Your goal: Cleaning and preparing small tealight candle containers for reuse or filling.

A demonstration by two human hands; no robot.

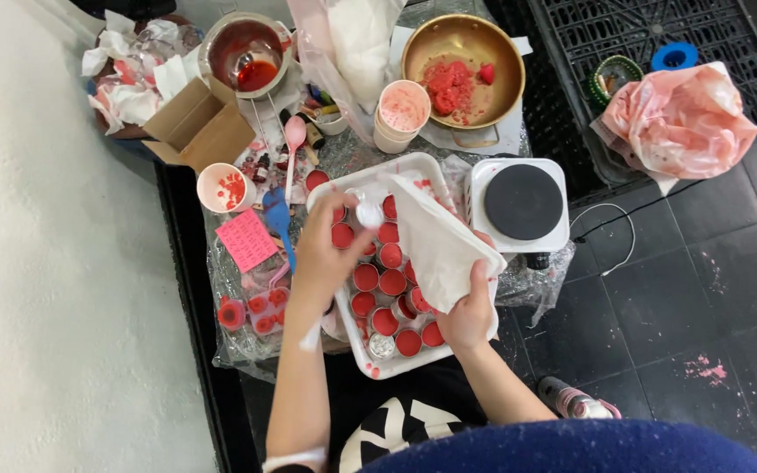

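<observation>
Right hand grips a white cloth; left hand pinches a small tin over the tray.

Cloth covers the tray's right edge and some red cups. Left hand hides cups beneath. Crate cut by top edge.

Makeshift craft workshop, floor-level setup: small electric hotplate centre-right, brass bowl w/ red wax-like lumps (top centre), tray of red-filled small tins, black crate upper right, stained dark tile floor.
</observation>
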